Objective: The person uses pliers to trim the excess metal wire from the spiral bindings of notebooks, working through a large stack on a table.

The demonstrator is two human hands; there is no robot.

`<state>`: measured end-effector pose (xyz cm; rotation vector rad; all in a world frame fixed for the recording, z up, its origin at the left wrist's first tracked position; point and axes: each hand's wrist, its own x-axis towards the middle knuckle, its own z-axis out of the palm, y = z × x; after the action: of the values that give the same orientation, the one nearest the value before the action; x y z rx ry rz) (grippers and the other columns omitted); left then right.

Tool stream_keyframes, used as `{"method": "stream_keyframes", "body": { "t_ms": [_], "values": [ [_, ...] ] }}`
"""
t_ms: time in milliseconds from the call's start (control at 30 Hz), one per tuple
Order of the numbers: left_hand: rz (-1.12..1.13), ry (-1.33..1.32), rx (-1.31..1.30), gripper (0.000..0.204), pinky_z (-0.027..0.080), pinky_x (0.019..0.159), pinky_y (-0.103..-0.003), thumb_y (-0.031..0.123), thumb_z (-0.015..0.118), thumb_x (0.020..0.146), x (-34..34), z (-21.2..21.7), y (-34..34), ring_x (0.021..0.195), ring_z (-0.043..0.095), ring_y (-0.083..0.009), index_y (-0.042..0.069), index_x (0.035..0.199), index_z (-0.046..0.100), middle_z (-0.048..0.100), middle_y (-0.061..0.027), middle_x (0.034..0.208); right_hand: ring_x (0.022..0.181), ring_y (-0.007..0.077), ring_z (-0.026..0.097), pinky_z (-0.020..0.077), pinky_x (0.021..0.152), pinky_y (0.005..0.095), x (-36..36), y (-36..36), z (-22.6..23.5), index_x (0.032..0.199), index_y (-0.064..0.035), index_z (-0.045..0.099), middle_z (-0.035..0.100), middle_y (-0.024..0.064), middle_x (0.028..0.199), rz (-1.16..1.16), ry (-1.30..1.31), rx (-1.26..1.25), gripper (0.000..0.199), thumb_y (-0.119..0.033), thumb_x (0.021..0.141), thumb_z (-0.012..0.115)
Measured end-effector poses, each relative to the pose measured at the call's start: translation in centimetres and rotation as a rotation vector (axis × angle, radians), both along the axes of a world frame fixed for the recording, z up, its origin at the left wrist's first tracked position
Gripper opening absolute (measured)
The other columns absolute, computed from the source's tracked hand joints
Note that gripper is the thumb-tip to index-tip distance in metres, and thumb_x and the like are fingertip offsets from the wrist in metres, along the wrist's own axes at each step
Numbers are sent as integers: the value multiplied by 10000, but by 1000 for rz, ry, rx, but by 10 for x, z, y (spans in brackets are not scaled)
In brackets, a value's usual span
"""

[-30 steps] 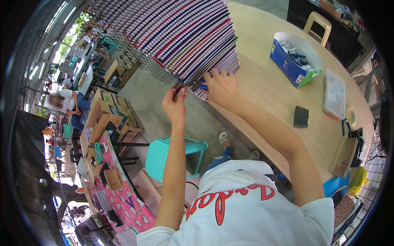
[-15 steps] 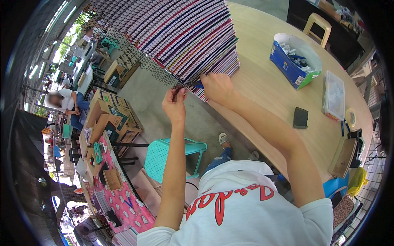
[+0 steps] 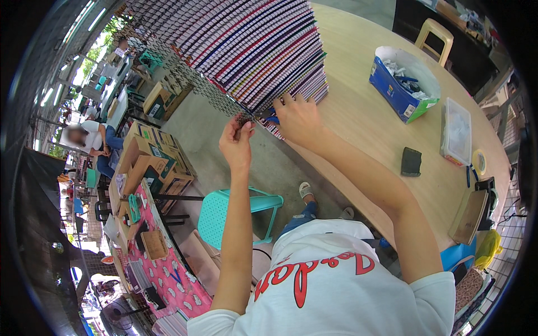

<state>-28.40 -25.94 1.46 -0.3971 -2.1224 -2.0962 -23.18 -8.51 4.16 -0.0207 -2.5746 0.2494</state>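
The left hand (image 3: pixel 236 141) pinched the black wire coil (image 3: pixel 244 119) at the notebook stack's (image 3: pixel 263 50) lower corner. The right hand (image 3: pixel 297 115) gripped a blue-handled tool (image 3: pixel 270 116) beside it, above the table (image 3: pixel 364 129).

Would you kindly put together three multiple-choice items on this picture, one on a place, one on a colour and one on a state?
1. Where does the small black pad lie?
A. On the wooden table, right of the notebook stack
B. On the teal stool
C. Inside the blue box

2. What colour is the stool below the arms?
A. Red
B. Teal
C. Yellow

3. What is the left hand doing?
A. Lying flat on the table
B. Hanging at the person's side
C. Pinching the wire binding at the stack's lower edge

Answers: 1 A, the pad sits on bare tabletop between the stack and the clear tub. 2 B, its seat and legs are teal. 3 C, its fingertips close on the dark coil beside the right hand.
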Motion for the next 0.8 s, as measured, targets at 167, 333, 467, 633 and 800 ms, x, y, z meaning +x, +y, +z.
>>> {"method": "stream_keyframes", "body": {
  "t_ms": [167, 333, 467, 633, 800],
  "values": [
    [-3, 18, -55, 320, 578, 750, -281, 31, 650, 902, 1, 4, -3, 880, 689, -188, -76, 1197, 584, 672, -120, 1021, 844, 309, 653, 516, 682, 476, 2, -3, 4, 937, -54, 635, 629, 121, 923, 12, -24, -31, 274, -244, 752, 703],
    [33, 81, -139, 293, 581, 733, -278, 35, 655, 899, 2, 5, 1, 842, 673, -155, -68, 1169, 612, 676, -110, 985, 783, 326, 672, 535, 634, 469, -3, 0, 3, 899, -30, 636, 650, 148, 892, 28, -17, -35, 217, -177, 743, 669],
    [52, 101, -109, 264, 585, 707, -272, 28, 658, 893, 1, 7, 1, 783, 654, -121, -58, 1143, 641, 674, -87, 912, 692, 315, 695, 548, 574, 430, -8, 4, 5, 830, -43, 680, 686, 159, 790, 150, -140, -158, 132, -132, 742, 639],
    [36, 98, -161, 279, 584, 726, -276, 51, 652, 906, -3, 7, -2, 828, 658, -134, -70, 1157, 624, 667, -90, 947, 641, 329, 678, 537, 545, 443, -7, 9, -1, 873, -22, 637, 657, 161, 778, 189, -173, -160, 180, -129, 731, 607],
    [26, 69, -195, 303, 582, 756, -285, 63, 639, 921, -1, 8, -1, 880, 671, -160, -85, 1183, 599, 665, -107, 1004, 810, 314, 668, 530, 638, 463, 5, 8, 1, 951, -59, 637, 643, 129, 908, 11, 12, -129, 309, -289, 763, 723]
  ]
}}
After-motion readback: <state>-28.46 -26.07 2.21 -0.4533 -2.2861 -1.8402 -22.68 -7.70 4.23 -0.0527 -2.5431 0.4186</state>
